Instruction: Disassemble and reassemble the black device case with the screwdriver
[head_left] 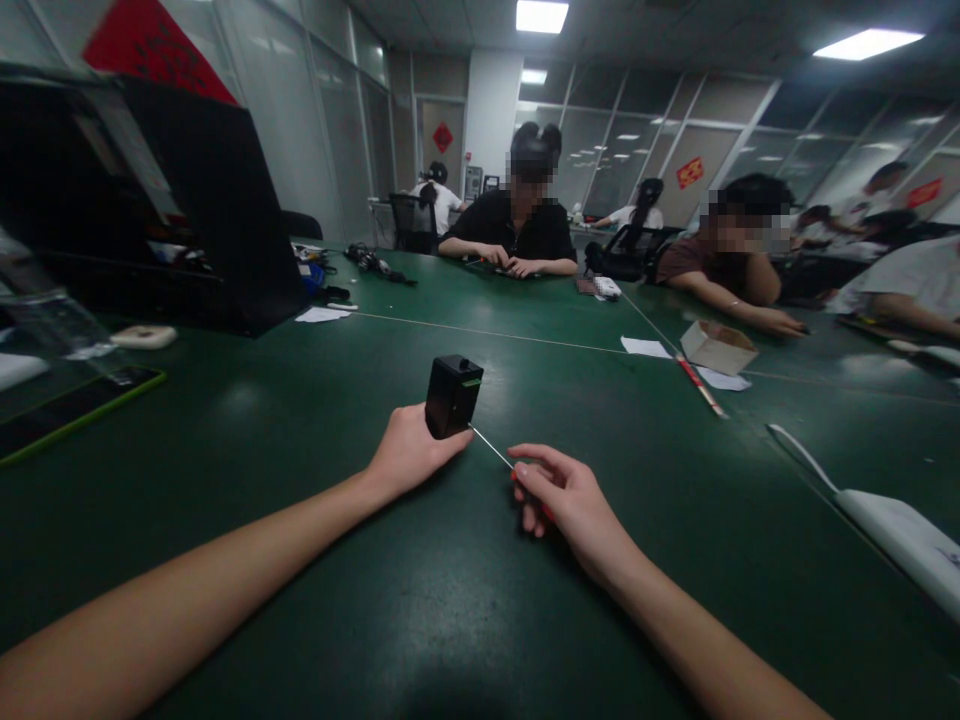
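A small black box [452, 395] stands upright on the green table [420, 600], with a round knob on its top and a green mark near its upper edge. My left hand [416, 450] is closed around the lower part of the box, the thumb across its near side. My right hand [566, 495] holds a screwdriver [493, 447] by its red and black handle, which the fingers mostly cover. The thin metal shaft points up and left, and its tip meets the lower right side of the box, near my left thumb.
A phone with a green edge [82, 410] and a dark open case [217, 200] are at the left. On the right are a small box [718, 347], a red-and-white stick [700, 386] and a white device [900, 530]. Several people sit beyond.
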